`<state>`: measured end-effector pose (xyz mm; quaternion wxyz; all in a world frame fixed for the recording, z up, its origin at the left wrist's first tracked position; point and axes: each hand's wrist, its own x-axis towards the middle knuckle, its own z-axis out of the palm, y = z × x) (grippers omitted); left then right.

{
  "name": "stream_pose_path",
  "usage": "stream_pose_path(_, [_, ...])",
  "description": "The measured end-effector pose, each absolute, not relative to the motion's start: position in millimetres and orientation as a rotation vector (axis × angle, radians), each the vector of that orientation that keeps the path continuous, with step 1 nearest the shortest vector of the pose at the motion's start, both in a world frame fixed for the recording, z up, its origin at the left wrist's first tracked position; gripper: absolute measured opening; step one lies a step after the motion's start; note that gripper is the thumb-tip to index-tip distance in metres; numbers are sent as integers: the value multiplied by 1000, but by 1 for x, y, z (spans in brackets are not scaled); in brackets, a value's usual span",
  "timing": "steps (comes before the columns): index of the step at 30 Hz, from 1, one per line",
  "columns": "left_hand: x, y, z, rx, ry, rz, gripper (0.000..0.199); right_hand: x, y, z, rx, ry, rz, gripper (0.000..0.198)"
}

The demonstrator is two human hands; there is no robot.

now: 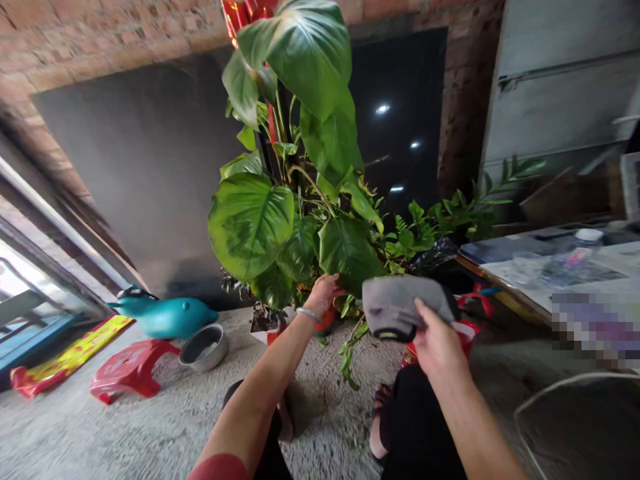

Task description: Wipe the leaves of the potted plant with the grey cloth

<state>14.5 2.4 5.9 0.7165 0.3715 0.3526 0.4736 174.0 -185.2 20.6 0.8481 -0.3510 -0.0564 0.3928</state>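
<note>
A tall potted plant with broad green leaves [251, 220] stands in front of me. My left hand [325, 295], with a bangle on the wrist, is at the lower edge of a hanging leaf [347, 253]. Its fingers are curled against that edge and partly hidden. In my right hand [440, 340] is a folded grey cloth [400, 300] with a dark border, thumb on top. The cloth is just right of the leaf, over trailing green stems [349, 360] and a red container [467, 333].
To the left on the rough floor are a red stool [133, 367], a grey bowl [204, 348] and a teal inflatable toy [173, 317]. A cluttered table [515, 263] stands at right, a white cable [560, 383] below it. Dark panels [150, 167] lean on the brick wall.
</note>
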Motion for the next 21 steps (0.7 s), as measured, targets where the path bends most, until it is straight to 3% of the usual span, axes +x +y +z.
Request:
stream_pose_path(3, [19,-5,10,799,765,1053,12,176,-150,78,-594,-209,685,35])
stream_pose_path(6, [22,-7,14,778,770,1063,9,163,-120,98,-629,-230,907,20])
stream_pose_path(10, [12,-4,18,720,797,1086,7,158,-135,41,-834,-39,1200,2])
stream_pose_path(14, [-1,-3,17,669,813,1083,19,182,-172,4,-779,40,1075,6])
stream_pose_path(21, [14,-6,9,707,779,1081,5,169,-114,116,-537,-291,986,17])
